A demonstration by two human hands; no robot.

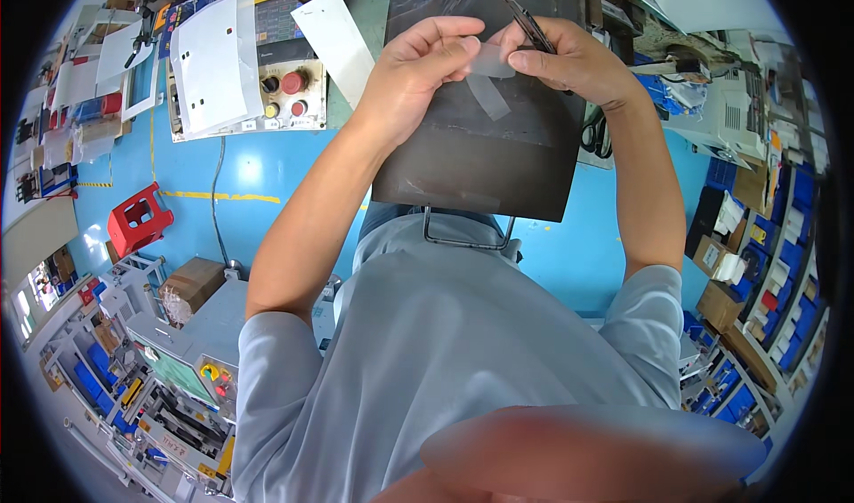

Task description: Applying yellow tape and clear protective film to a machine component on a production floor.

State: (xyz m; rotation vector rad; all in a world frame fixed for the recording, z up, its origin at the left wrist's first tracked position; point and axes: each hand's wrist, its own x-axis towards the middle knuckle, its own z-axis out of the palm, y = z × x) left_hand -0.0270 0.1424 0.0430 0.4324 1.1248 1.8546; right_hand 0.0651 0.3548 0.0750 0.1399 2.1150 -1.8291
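Note:
My left hand (429, 56) pinches the left edge of a small translucent plastic film (491, 61) between thumb and fingertips. On the film's other side, my right hand (569, 56) has its thumb and fingers closed at the edge. Dark, slim tweezers (527, 23) are also tucked in the right hand, with their points toward the far left. A pale translucent strip (488, 99) shows just below the film, over the dark metal plate (476, 169); whether it joins the film I cannot tell. Black-handled scissors (597, 136) lie beside my right forearm.
To the left stands a control panel (311, 116) with red and yellow buttons, white sheets (213, 63) lying over it. A metal handle (467, 242) juts from the plate's near edge toward my body. A red stool (140, 220) stands on the blue floor, farther left.

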